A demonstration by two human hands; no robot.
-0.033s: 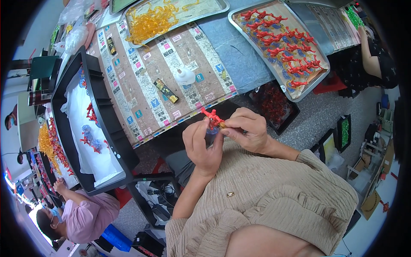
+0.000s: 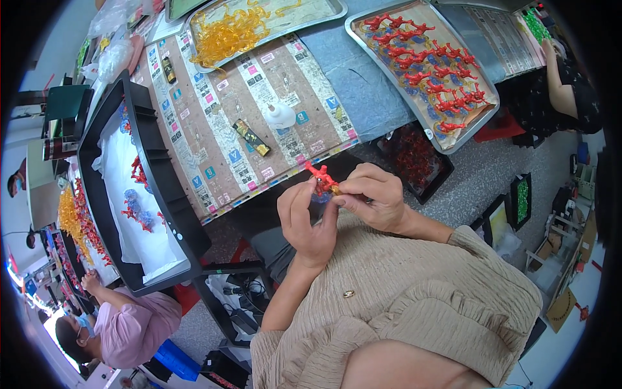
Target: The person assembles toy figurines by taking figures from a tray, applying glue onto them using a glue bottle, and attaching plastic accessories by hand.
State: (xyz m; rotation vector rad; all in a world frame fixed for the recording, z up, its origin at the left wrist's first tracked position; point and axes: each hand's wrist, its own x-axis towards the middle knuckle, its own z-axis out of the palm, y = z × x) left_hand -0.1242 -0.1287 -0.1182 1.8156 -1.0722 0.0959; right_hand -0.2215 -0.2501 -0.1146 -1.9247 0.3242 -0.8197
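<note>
Just beyond the table's front edge, both hands hold a small red plastic figure (image 2: 322, 174) with translucent blue and yellow parts beneath it. My left hand (image 2: 304, 223) pinches its left side between thumb and fingers. From the right, my right hand (image 2: 377, 200) grips the yellowish end with thumb and forefinger. My fingertips cover part of the piece, so how its parts join is hidden. On the table nearby lie a white squeeze bottle (image 2: 281, 117) with a thin tip and a dark, gold-patterned tube (image 2: 251, 137).
A metal tray (image 2: 481, 115) holds rows of similar red, blue and yellow pieces. Another tray (image 2: 304, 21) has yellow translucent strips. At left stands a black crate (image 2: 170, 194) with paper and several pieces. Co-workers sit at left (image 2: 139, 327) and far right (image 2: 564, 97).
</note>
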